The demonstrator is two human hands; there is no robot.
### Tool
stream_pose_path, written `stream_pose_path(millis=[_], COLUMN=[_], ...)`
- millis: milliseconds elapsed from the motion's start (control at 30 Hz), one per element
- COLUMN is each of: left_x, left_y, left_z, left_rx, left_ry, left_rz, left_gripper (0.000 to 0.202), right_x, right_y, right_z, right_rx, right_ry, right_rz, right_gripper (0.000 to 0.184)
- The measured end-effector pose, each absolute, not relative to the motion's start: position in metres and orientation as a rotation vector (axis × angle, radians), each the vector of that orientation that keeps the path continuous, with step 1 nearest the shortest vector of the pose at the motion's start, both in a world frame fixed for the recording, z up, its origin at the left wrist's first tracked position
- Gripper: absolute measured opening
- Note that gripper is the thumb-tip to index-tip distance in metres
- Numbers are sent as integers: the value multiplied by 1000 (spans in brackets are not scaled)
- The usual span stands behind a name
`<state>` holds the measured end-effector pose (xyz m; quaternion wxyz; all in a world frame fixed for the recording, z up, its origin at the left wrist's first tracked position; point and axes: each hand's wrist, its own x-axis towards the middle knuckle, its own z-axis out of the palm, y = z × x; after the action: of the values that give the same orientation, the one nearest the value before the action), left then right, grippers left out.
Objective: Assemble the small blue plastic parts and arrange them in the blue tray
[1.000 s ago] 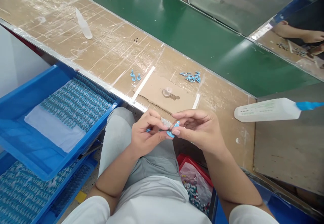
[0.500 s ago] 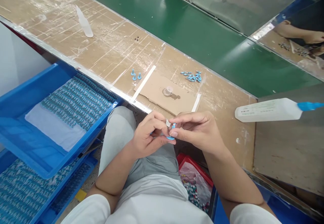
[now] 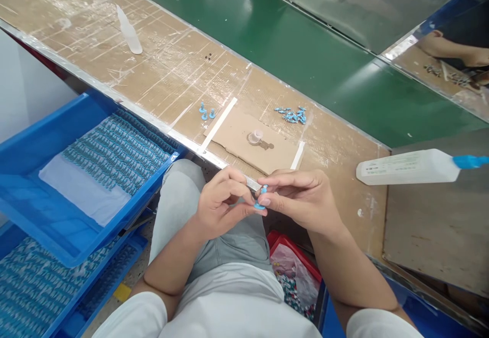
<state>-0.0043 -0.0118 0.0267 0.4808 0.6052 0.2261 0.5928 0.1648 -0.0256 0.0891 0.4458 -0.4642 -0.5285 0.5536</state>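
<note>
Just off the table's front edge, my left hand (image 3: 225,200) and my right hand (image 3: 300,195) meet over one small blue piece (image 3: 260,206) with a round, disc-like base. My left fingers pinch around the base, while the right thumb and fingertips grip its upper part. Fingers hide much of the piece. Beyond my hands lies a cardboard sheet (image 3: 237,134) bearing a small clear cup (image 3: 255,136) and a dark wet patch. Left of the sheet stand three similar blue pieces (image 3: 205,113); a loose pile of small blue parts (image 3: 292,114) lies behind it.
A large white bottle with a blue nozzle (image 3: 408,167) lies at the right. A smaller white bottle (image 3: 130,32) rests far left. Blue trays (image 3: 87,226) with rows of parts stand left, a red bin (image 3: 280,241) below. Across the green belt (image 3: 267,47) shows another person's arm (image 3: 446,47).
Both hands keep hold of the blue piece, with only slight finger movement. The whole view has shifted slightly.
</note>
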Motion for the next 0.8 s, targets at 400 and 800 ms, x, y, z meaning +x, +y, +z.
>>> stream_pose_path(millis=[400, 800], left_x=[14, 16], left_y=[-32, -38], left_z=[30, 24], left_rx=[1379, 1411], left_ry=[947, 941], left_rz=[1587, 1636], left_gripper=[32, 43], right_x=[141, 123], right_y=[-43, -41], right_z=[67, 43], right_rx=[-1297, -1307], right_ry=[-1185, -1145], right_rz=[650, 562], right_gripper=[31, 29])
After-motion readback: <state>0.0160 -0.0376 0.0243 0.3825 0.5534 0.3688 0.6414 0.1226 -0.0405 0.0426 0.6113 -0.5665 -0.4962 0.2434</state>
